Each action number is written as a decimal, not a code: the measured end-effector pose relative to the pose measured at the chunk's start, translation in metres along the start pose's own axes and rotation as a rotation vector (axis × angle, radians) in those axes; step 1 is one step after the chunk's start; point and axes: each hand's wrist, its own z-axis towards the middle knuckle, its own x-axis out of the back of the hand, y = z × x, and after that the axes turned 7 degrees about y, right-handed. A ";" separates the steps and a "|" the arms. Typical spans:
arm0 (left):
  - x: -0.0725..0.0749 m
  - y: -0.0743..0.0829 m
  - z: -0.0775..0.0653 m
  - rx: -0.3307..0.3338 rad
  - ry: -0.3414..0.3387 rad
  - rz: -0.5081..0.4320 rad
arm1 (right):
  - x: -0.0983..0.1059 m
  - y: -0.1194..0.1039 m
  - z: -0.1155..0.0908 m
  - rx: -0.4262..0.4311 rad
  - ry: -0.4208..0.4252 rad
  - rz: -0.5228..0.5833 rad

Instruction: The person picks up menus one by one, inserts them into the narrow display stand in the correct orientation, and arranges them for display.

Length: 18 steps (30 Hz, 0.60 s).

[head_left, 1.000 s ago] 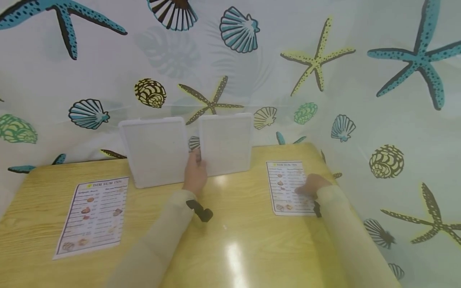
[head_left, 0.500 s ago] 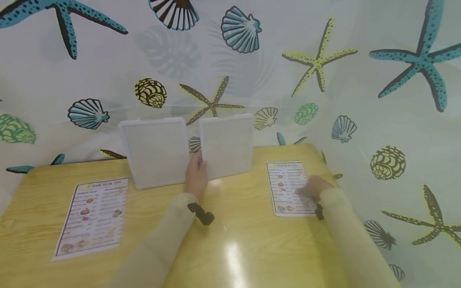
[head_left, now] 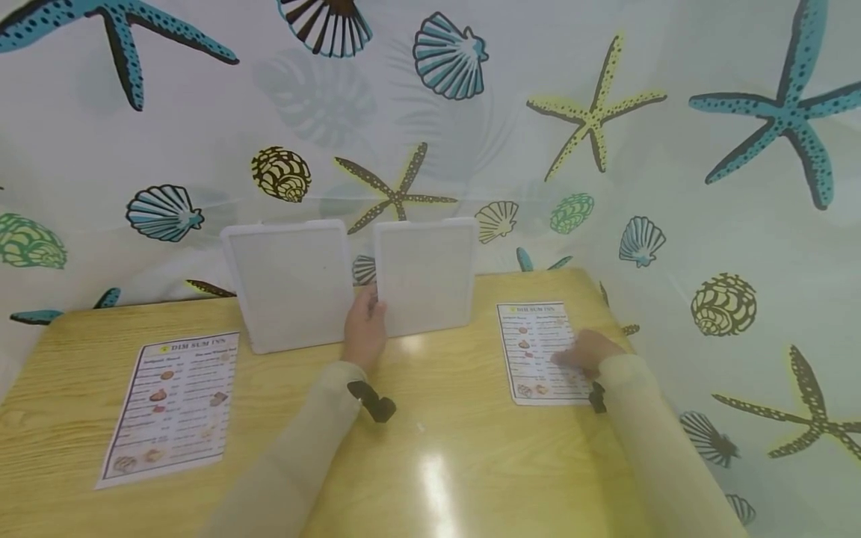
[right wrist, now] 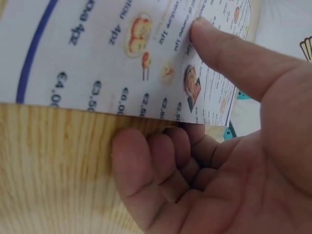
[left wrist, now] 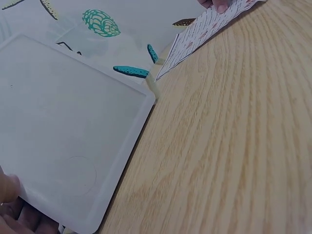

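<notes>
My left hand (head_left: 365,329) grips the left edge of a white rimmed rectangular board (head_left: 425,276), which stands upright near the table's back edge. In the left wrist view the thumb (left wrist: 9,189) lies on the board's face and the fingers curl behind it. At the right, my right hand (head_left: 588,351) holds the side edge of a printed "Dim Sum Inn" menu sheet (head_left: 528,359). The right wrist view has the thumb (right wrist: 229,53) on the printed face, with the other fingers curled below the sheet's edge.
A second white rimmed board (head_left: 289,291) stands upright to the left of the held one. Another menu sheet (head_left: 175,411) lies on the wooden table (head_left: 430,463) at the left. Behind and right hangs a white cloth (head_left: 498,172) printed with shells and starfish.
The board in my left hand has shifted slightly right and toward me. My right hand and its menu sheet have hardly moved.
</notes>
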 end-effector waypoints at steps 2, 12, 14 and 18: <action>0.001 -0.001 0.001 -0.005 -0.004 0.005 | 0.000 0.001 -0.001 0.015 -0.004 -0.005; 0.002 -0.004 -0.003 -0.022 0.002 0.002 | 0.001 0.002 -0.003 0.029 -0.009 -0.007; 0.002 -0.002 -0.006 -0.028 0.018 -0.014 | 0.000 0.003 -0.002 0.036 -0.007 -0.019; 0.004 0.004 -0.012 -0.054 0.034 -0.092 | 0.000 0.005 0.000 0.054 -0.004 -0.029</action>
